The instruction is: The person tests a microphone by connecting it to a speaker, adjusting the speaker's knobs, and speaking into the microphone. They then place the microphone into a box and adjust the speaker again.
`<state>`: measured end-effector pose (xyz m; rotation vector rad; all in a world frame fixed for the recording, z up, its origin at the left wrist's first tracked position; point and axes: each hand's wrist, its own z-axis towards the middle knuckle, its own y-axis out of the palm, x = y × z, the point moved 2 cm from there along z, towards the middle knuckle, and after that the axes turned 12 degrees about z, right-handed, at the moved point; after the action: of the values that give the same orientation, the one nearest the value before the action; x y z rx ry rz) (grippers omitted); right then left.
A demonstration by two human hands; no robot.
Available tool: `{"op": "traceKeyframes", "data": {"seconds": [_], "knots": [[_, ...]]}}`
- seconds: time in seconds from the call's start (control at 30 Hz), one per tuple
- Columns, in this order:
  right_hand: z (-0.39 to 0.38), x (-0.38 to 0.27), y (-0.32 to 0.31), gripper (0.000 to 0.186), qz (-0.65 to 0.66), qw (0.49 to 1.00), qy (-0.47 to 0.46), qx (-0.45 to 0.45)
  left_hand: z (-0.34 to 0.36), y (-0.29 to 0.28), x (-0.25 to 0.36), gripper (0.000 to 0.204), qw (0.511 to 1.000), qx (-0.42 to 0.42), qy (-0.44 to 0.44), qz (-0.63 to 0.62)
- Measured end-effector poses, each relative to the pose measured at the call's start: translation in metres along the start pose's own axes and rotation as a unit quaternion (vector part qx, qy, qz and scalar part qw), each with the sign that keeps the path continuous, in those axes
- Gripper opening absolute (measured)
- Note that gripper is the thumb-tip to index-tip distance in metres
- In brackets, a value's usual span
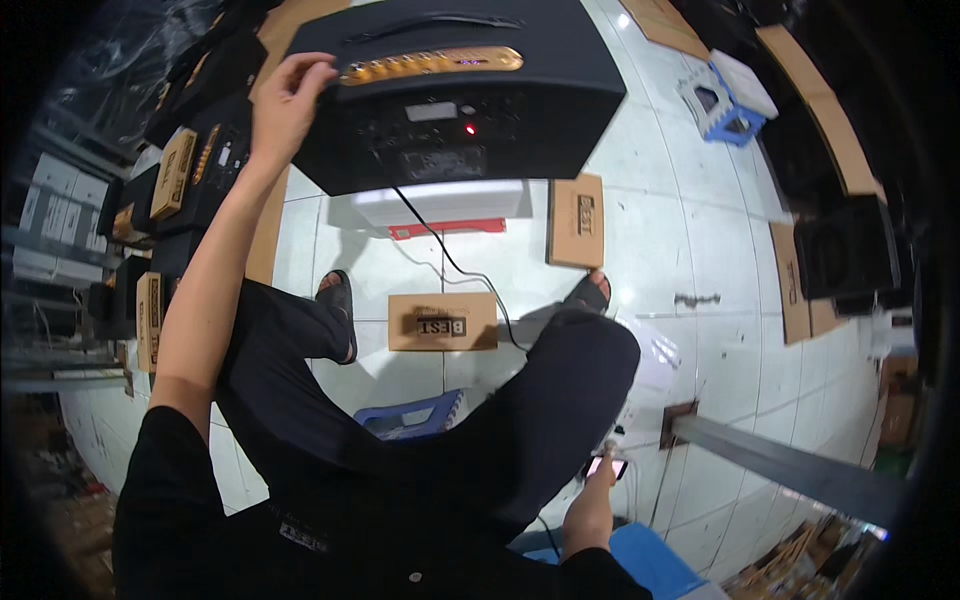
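A large black speaker (pixel 450 130) stands in front of me, with a carry handle (pixel 435 24) on top. Along its edge runs a gold control panel (pixel 430 64) with a row of knobs. At the panel's left end is my left hand (pixel 288 100), fingers curled and thumb drawn in; whether they grip a knob cannot be made out. A small red light (pixel 470 129) glows on the speaker's black face, and a black cable (pixel 450 255) hangs from it. Low on the right, my right hand (pixel 598 480) is closed around what looks like a phone (pixel 620 467) with a lit screen.
Brown cardboard boxes lie on the tiled floor, one between my feet (pixel 442 340) and one by my right foot (pixel 576 220). A blue and white stool (pixel 728 100) stands far right. A metal beam (pixel 790 465) crosses the lower right. More speakers (pixel 215 170) line the left.
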<state>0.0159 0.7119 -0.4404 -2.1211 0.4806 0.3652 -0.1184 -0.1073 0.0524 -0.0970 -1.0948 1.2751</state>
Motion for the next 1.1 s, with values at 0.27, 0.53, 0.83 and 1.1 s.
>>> {"op": "traceKeyframes", "data": {"seconds": [0.27, 0.53, 0.83, 1.1], "knots": [[-0.048, -0.173, -0.045, 0.089, 0.235, 0.927, -0.288, 0.054, 0.029, -0.004, -0.053, 0.043, 0.996, -0.089, 0.02, -0.021], [-0.561, -0.415, -0.045, 0.044, 0.101, 0.504, -0.815, -0.268, 0.025, -0.014, -0.022, 0.07, 0.979, -0.183, 0.075, 0.044], [-0.79, -0.343, 0.058, 0.027, 0.011, 0.331, -0.835, -0.439, 0.024, -0.01, -0.038, 0.067, 0.99, -0.114, 0.086, 0.012], [-0.809, -0.348, 0.095, 0.03, 0.038, 0.357, -0.803, -0.476, 0.021, -0.012, -0.028, 0.061, 0.993, -0.089, 0.07, 0.04]]}}
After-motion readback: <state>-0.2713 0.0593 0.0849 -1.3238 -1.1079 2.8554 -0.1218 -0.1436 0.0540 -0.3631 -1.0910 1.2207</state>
